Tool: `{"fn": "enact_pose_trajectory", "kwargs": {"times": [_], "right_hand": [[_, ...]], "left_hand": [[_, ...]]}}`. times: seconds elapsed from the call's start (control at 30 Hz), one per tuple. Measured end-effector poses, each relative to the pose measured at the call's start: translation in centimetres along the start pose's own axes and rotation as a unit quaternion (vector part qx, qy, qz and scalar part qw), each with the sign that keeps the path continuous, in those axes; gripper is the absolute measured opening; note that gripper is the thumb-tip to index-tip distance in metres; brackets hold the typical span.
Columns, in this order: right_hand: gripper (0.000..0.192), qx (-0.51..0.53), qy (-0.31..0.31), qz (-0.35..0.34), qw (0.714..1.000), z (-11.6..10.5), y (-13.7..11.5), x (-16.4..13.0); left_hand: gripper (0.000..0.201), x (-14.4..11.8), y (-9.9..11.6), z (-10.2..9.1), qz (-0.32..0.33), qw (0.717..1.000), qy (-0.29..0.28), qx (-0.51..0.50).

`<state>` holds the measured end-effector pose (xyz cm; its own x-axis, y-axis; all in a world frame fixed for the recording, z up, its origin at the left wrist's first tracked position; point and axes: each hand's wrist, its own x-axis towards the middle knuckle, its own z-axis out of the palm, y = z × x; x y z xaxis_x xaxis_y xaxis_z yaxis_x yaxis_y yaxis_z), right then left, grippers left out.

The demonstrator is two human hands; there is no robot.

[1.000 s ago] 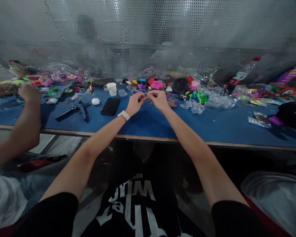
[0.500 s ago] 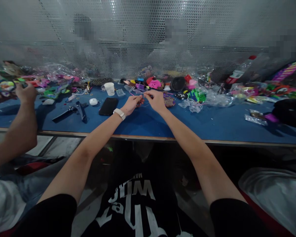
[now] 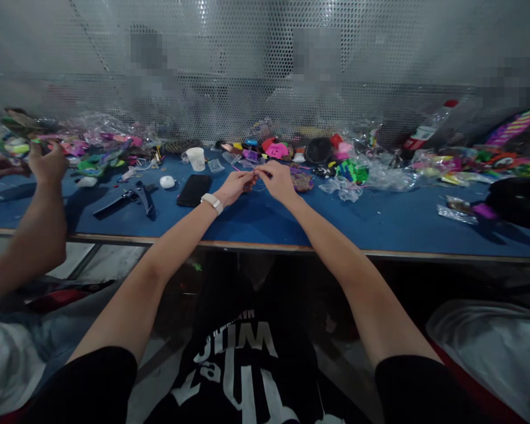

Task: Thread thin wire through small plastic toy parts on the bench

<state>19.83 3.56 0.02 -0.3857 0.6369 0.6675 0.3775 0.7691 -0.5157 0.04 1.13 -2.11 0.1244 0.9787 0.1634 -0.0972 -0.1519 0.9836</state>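
Over the blue table (image 3: 256, 227), my left hand (image 3: 234, 186) and my right hand (image 3: 275, 179) meet fingertip to fingertip. Both are closed in a pinch on something too small to make out; a thin pink strand (image 3: 235, 168) sticks out by the left fingers. A white band (image 3: 212, 203) circles my left wrist. Just left of that wrist lies a black phone (image 3: 195, 190). A brownish-purple lump (image 3: 301, 179) rests right behind my right hand, partly hidden by it.
A paper cup (image 3: 196, 158), white earbud case (image 3: 167, 182) and dark strap (image 3: 132, 198) lie to the left. Colourful toys and clear plastic wrap (image 3: 391, 175) line the back by a perforated metal panel (image 3: 247, 53). A bottle (image 3: 425, 134) leans right. A co-worker's hands (image 3: 47, 162) are far left.
My fingertips have come slightly closer together, and my right hand has shifted a little left. The co-worker's hands at far left have moved slightly. Objects on the table stay put.
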Motion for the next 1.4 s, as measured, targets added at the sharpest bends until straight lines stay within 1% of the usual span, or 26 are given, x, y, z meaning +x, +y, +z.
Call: {"fn": "enact_pose_trajectory", "kwargs": {"times": [0.13, 0.2, 0.3, 0.37, 0.43, 0.5, 0.63, 0.77, 0.93, 1.03, 1.13, 1.2, 1.23, 1.33, 1.4], "right_hand": [[0.025, -0.001, -0.006, 0.007, 1.0, 0.0, -0.1, 0.0], [0.027, 0.001, -0.005, 0.011, 1.0, 0.1, 0.0, 0.1], [0.032, 0.014, 0.004, 0.024, 1.0, 0.1, 0.0, 0.1], [0.036, 0.023, 0.013, 0.031, 0.999, 0.2, 0.1, 0.1], [0.037, 0.027, 0.018, 0.028, 0.999, 0.1, 0.1, 0.2], [0.038, 0.025, 0.017, 0.021, 0.999, 0.1, 0.0, 0.2], [0.038, 0.015, 0.009, 0.021, 1.0, 0.0, -0.3, 0.2], [0.037, 0.019, 0.022, 0.026, 0.999, 0.2, -0.4, 0.3], [0.034, 0.056, 0.049, 0.039, 0.996, 0.2, 0.0, 0.4], [0.031, 0.063, 0.043, 0.05, 0.996, 0.1, 0.1, 0.4], [0.038, 0.092, 0.04, 0.063, 0.993, 0.1, 0.0, 0.5], [0.046, 0.14, 0.042, 0.094, 0.985, 0.3, 0.0, 0.7], [0.05, 0.17, 0.042, 0.121, 0.977, 0.4, 0.1, 0.8], [0.053, 0.262, 0.021, 0.224, 0.939, 0.8, 0.4, 1.1], [0.051, 0.301, -0.003, 0.273, 0.914, 0.9, 0.6, 1.2]], "left_hand": [[0.042, 0.0, -0.2, 0.0, 0.03, 0.999, 0.004, 0.035], [0.04, 0.0, -0.2, 0.0, 0.066, 0.995, 0.017, 0.07], [0.04, 0.1, -0.2, 0.0, 0.13, 0.982, 0.045, 0.13], [0.042, 0.2, -0.3, 0.0, 0.153, 0.976, 0.054, 0.148], [0.045, 0.2, -0.3, 0.1, 0.15, 0.977, 0.056, 0.14], [0.045, 0.3, -0.4, 0.3, 0.133, 0.982, 0.058, 0.117], [0.037, 0.3, -0.4, 0.4, 0.104, 0.989, 0.064, 0.077], [0.036, 0.2, -0.2, 0.4, 0.115, 0.989, 0.063, 0.07], [0.031, 0.1, -0.1, 0.6, 0.127, 0.987, 0.066, 0.075], [0.026, 0.1, -0.2, 0.6, 0.129, 0.986, 0.072, 0.077], [0.022, 0.1, -0.1, 0.4, 0.146, 0.981, 0.073, 0.103], [0.02, -0.1, 0.1, 0.2, 0.164, 0.975, 0.072, 0.135], [0.018, -0.2, 0.3, 0.1, 0.174, 0.97, 0.072, 0.153], [0.012, -0.8, 0.7, 0.0, 0.202, 0.953, 0.065, 0.217], [0.012, -1.1, 1.0, -0.1, 0.219, 0.939, 0.055, 0.26]]}}
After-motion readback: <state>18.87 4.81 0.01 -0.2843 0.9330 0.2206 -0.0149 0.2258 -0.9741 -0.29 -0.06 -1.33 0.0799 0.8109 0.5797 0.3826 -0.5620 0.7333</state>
